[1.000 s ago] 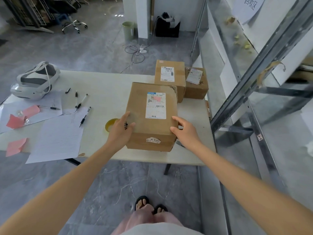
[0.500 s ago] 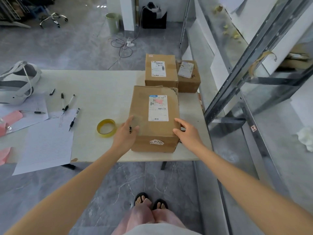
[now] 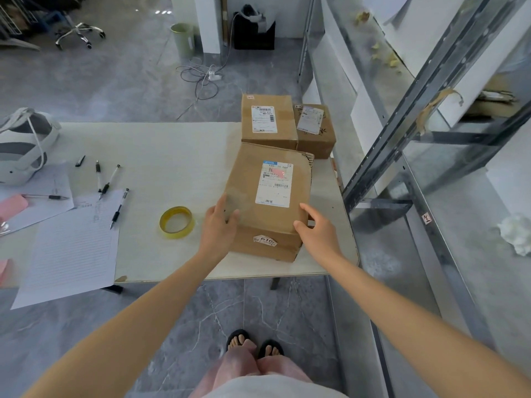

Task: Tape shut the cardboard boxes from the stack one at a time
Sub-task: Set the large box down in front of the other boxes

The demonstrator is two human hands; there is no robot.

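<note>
Just right of frame centre, a brown cardboard box with a white label (image 3: 270,202) sits on the pale table (image 3: 172,156). The left hand (image 3: 219,229) and the right hand (image 3: 316,232) flank it, fingers straight and touching its sides, with a yellow tape roll (image 3: 175,222) lying just left.

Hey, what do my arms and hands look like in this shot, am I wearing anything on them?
Nothing is visible on them. The left hand and right hand have no gloves, and no ring, watch or bracelet shows. The left arm and right arm are uncovered to the frame's edge, with no sleeve in view.
</note>
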